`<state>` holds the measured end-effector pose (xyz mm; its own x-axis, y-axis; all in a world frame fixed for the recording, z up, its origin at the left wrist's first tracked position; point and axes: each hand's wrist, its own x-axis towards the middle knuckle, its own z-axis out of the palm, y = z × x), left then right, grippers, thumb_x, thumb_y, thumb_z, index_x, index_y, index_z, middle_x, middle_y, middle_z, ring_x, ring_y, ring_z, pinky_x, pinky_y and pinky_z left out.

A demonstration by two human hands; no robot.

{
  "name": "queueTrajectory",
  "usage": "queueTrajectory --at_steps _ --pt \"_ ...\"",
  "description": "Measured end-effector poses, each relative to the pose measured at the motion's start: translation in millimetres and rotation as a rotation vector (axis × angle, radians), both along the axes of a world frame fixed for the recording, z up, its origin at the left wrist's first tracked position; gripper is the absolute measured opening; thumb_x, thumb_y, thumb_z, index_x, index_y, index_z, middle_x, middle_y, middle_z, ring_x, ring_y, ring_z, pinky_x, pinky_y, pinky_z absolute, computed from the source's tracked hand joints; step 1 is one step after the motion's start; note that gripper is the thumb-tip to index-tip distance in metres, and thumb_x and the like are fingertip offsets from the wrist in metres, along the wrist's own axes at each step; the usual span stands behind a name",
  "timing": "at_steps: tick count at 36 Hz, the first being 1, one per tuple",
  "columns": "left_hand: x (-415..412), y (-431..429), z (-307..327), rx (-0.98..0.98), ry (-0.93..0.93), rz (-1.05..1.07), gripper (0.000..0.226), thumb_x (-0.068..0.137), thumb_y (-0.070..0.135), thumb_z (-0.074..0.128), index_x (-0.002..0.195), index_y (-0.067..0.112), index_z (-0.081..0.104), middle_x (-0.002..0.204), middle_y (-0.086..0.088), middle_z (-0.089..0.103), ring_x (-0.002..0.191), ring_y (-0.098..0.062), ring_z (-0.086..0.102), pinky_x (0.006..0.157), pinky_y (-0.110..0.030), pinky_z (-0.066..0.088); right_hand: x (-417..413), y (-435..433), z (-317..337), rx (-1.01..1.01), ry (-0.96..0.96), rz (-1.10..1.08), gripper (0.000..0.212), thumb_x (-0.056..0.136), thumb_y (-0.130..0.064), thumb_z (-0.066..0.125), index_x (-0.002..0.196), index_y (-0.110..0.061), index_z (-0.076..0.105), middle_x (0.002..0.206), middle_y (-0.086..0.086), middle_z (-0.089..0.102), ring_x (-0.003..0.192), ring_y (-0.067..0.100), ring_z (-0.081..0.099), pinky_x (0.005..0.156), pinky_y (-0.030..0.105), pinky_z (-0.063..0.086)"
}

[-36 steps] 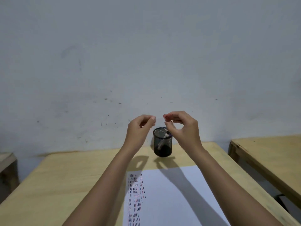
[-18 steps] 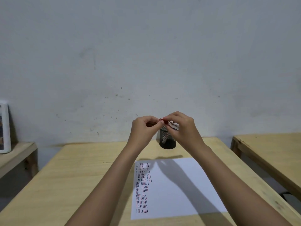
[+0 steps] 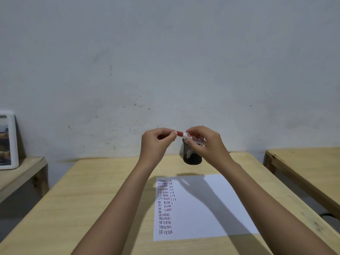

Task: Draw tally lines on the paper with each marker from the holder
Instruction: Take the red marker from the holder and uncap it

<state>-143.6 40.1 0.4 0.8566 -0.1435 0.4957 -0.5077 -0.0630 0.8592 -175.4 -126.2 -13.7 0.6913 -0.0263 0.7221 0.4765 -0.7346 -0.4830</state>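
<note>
Both hands are raised above the far part of the table, holding one white marker with a red cap [image 3: 182, 134] level between them. My right hand [image 3: 204, 144] grips the marker's white barrel. My left hand [image 3: 156, 142] pinches the red cap end. Just behind and below them stands the black mesh holder [image 3: 192, 157], with another marker leaning inside it. A white paper [image 3: 202, 205] lies on the table in front of the holder, and its left side carries columns of short red and black tally lines.
The wooden table [image 3: 92, 190] ends at a grey wall. A second wooden table [image 3: 309, 168] stands to the right across a gap. On a low bench at the left leans a white-framed picture [image 3: 8, 140].
The hands came together: my left hand closed on the red cap of the marker in my right hand. The view tilted down, showing more paper.
</note>
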Motion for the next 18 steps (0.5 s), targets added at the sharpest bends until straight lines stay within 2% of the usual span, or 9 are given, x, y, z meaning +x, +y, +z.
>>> queueTrajectory --at_steps 2,4,8,11,14,16,18 --pt "3.7 6.7 -3.5 -0.040 0.039 0.007 0.010 0.082 0.014 0.067 0.076 0.016 0.076 0.068 -0.001 0.069 0.068 -0.008 0.061 0.073 -0.024 0.050 -2.4 -5.7 -3.1 0.084 0.076 0.039 0.015 0.079 -0.015 0.072 0.093 -0.017 0.068 0.088 -0.005 0.069 0.080 0.005 0.061 0.074 0.014 0.045" --pt "6.9 12.7 -8.2 -0.088 0.078 0.004 0.010 0.082 0.013 0.067 0.079 0.013 0.076 0.071 -0.004 0.071 0.071 -0.009 0.065 0.079 -0.026 0.053 -3.8 -10.6 -6.6 0.201 0.131 0.063 0.013 0.076 -0.015 0.075 0.087 -0.020 0.070 0.085 -0.006 0.070 0.079 0.005 0.063 0.074 0.015 0.046" --pt "9.1 19.5 -20.9 -0.203 0.159 -0.050 0.011 0.084 0.007 0.064 0.078 0.010 0.074 0.070 -0.005 0.070 0.066 -0.006 0.065 0.071 -0.016 0.053 -4.2 -14.2 -13.7 0.479 0.228 0.132 0.013 0.069 -0.013 0.080 0.079 -0.017 0.073 0.082 0.005 0.072 0.076 0.016 0.065 0.075 0.028 0.050" --pt "9.9 21.6 -30.8 -0.194 0.212 -0.083 0.015 0.086 0.006 0.060 0.077 0.008 0.072 0.070 -0.006 0.067 0.065 -0.008 0.063 0.073 -0.018 0.054 -5.3 -12.4 -21.0 0.665 0.273 0.195 0.012 0.068 -0.006 0.079 0.076 -0.012 0.073 0.070 0.006 0.067 0.063 0.017 0.059 0.068 0.029 0.048" --pt "9.8 22.3 -37.8 -0.142 0.238 -0.157 0.016 0.089 0.004 0.053 0.083 0.001 0.068 0.073 -0.008 0.064 0.062 -0.008 0.059 0.071 -0.016 0.052 -5.0 -9.9 -29.6 0.830 0.285 0.266 0.013 0.066 -0.006 0.080 0.074 -0.013 0.073 0.069 0.006 0.065 0.073 0.023 0.060 0.074 0.030 0.048" --pt "10.5 22.4 -41.1 -0.105 0.232 -0.191 0.017 0.091 0.004 0.050 0.083 0.001 0.065 0.072 -0.007 0.063 0.061 -0.006 0.058 0.068 -0.014 0.051 -4.2 -4.4 -33.9 0.999 0.286 0.340 0.012 0.069 -0.001 0.075 0.077 -0.009 0.070 0.073 0.007 0.063 0.074 0.022 0.061 0.073 0.023 0.052" --pt "12.7 22.5 -44.1 -0.055 0.226 -0.202 0.017 0.092 0.004 0.049 0.085 0.001 0.064 0.073 -0.006 0.062 0.060 -0.004 0.058 0.068 -0.013 0.051 -2.7 3.7 -36.5 1.171 0.280 0.381 0.010 0.077 0.004 0.066 0.079 -0.006 0.065 0.074 0.004 0.062 0.067 0.011 0.063 0.064 0.013 0.051"
